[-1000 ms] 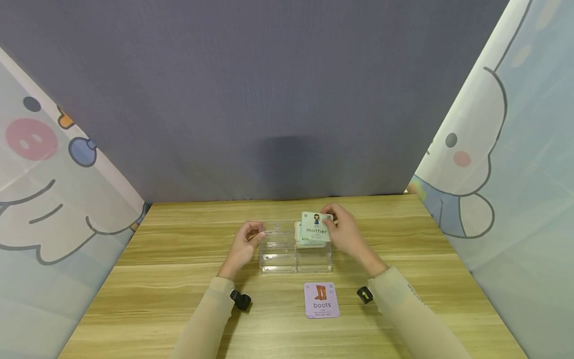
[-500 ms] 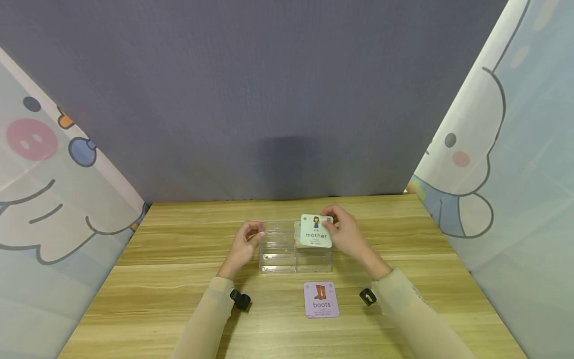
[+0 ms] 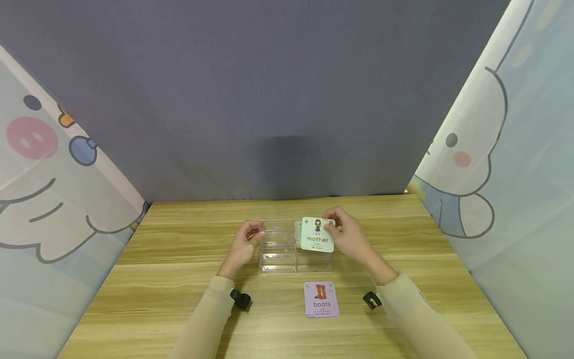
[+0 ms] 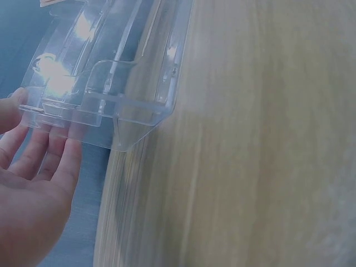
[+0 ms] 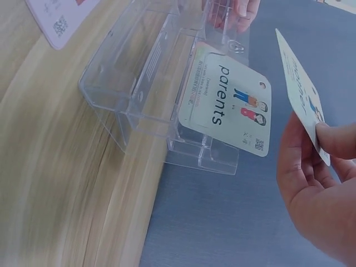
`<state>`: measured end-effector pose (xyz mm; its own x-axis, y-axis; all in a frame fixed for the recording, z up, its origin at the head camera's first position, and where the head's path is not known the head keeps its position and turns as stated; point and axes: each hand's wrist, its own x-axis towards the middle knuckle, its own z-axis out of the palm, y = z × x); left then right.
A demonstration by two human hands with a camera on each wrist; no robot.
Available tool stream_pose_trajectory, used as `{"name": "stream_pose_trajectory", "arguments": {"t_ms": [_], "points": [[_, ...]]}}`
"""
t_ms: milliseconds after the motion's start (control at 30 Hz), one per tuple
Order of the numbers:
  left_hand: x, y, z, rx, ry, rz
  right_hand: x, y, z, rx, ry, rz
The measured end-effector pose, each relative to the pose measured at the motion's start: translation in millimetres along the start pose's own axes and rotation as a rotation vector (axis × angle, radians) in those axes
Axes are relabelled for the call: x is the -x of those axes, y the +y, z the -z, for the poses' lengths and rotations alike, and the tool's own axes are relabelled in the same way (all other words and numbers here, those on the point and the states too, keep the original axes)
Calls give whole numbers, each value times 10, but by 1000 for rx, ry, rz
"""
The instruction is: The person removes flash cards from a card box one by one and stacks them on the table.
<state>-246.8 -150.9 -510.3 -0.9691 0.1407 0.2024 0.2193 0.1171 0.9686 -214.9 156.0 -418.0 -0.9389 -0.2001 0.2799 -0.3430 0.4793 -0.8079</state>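
Observation:
My right hand (image 3: 346, 234) pinches a pale green "mother" card (image 3: 317, 235) at its upper right, thumb in front and fingers behind. In the right wrist view that card (image 5: 300, 92) stands apart from a green "parents" card (image 5: 231, 103), which rests in the clear plastic card rack (image 5: 139, 72). An orange-edged card shows partly behind "parents". My left hand (image 3: 242, 248) grips the upper left edge of the rack (image 3: 278, 259); in the left wrist view the thumb and fingers (image 4: 67, 164) are on either side of that edge.
A purple "boots" card (image 3: 321, 300) lies flat on the wooden table (image 3: 179, 279) in front of the rack. Behind the table hangs a dark grey curtain (image 3: 278, 99). Printed cartoon sheets (image 3: 529, 174) hang at both sides. A black wrist camera (image 3: 240, 299) sits on the left sleeve.
The "mother" card has moved slightly downward and covers more of the green card behind it. My right hand has followed a little. The left hand and the rack have stayed in place.

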Motion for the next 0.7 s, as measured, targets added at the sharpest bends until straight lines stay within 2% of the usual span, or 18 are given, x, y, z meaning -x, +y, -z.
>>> {"name": "stream_pose_trajectory", "arguments": {"t_ms": [700], "points": [[-3, 1, -5, -16, 0, -12, 111, 7, 39, -35, -59, 0]]}}
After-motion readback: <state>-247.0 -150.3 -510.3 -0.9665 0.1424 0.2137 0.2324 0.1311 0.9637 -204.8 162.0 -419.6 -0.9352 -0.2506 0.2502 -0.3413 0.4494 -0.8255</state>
